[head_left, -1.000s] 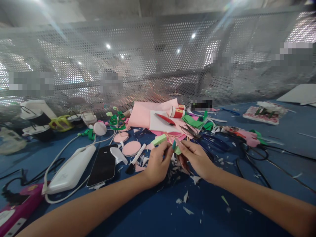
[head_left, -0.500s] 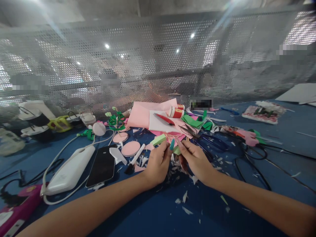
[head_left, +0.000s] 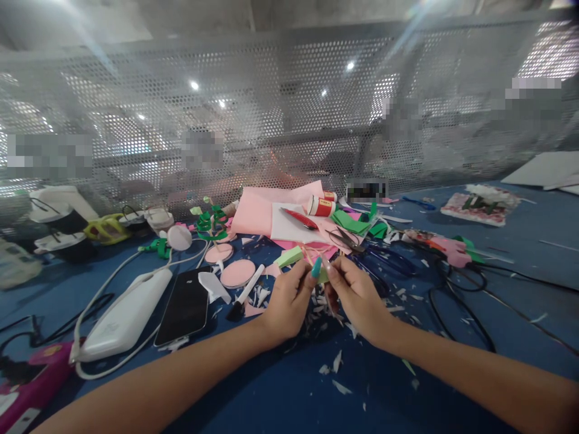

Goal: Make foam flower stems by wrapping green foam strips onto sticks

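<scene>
My left hand (head_left: 292, 295) and my right hand (head_left: 359, 295) meet over the middle of the blue table, thumbs nearly touching. Between their pinched fingertips is a small piece of light green paper (head_left: 322, 276), mostly covered by the fingers. A folded light green paper strip (head_left: 289, 257) shows just beyond my left hand. Past the fingertips lie scissors (head_left: 346, 240) with open blades, and a red utility knife (head_left: 299, 218) rests on white paper. White paper scraps (head_left: 338, 360) are scattered under and in front of both hands.
To the left are a black phone (head_left: 185, 307), a white power bank (head_left: 124, 319) with its cable, a magenta power strip (head_left: 38, 383), a brush (head_left: 246, 292) and pink discs (head_left: 238, 273). Pink paper (head_left: 253, 208) lies at the back. Black cables (head_left: 464, 313) run along the right. A perforated metal screen (head_left: 271, 120) stands behind.
The fingertips have shifted slightly against each other around the green paper, with my right thumb closer to the left one. The whole view has moved a little; the table items stay put.
</scene>
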A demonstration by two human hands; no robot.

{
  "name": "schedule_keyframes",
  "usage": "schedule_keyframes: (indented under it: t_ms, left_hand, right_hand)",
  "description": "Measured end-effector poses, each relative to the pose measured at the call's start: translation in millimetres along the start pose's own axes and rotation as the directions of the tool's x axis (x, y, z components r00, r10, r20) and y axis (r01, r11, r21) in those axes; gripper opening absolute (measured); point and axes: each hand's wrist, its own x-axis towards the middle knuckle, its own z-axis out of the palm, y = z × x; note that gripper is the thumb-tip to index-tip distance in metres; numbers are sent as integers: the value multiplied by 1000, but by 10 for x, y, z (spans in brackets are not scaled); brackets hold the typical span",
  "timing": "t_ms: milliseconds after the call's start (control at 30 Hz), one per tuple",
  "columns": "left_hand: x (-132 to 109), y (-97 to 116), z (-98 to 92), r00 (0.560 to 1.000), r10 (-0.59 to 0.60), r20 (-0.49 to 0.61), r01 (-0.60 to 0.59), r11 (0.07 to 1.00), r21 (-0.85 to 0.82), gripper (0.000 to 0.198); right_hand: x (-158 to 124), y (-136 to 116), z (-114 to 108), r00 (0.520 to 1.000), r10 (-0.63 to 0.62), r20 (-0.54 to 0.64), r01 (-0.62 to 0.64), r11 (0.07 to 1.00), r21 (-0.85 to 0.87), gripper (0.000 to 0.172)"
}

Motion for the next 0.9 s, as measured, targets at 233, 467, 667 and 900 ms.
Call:
schedule_keyframes:
  t_ms: [233,467,667,900]
  left_hand:
    - [-9,2,-3,999,51,-4,-51,997,-58,24]
    - [-10,-19,0,999,32,35,-30,998,-57,24]
    - [9,-16,-7,999,2,44,0,999,-36,22]
    - [16,9,5,1000,-4,6,4,1000,-13,22]
  right_hand:
    - [-4,-49,-13,999,-6,39,14,979,-201,33]
    - [52,0,-42,998,32,61,-38,993,111,41]
    - [126,25,-98,985,80,151,-120,953,278,43]
    - [173,15,-174,978,44,202,-100,957,274,50]
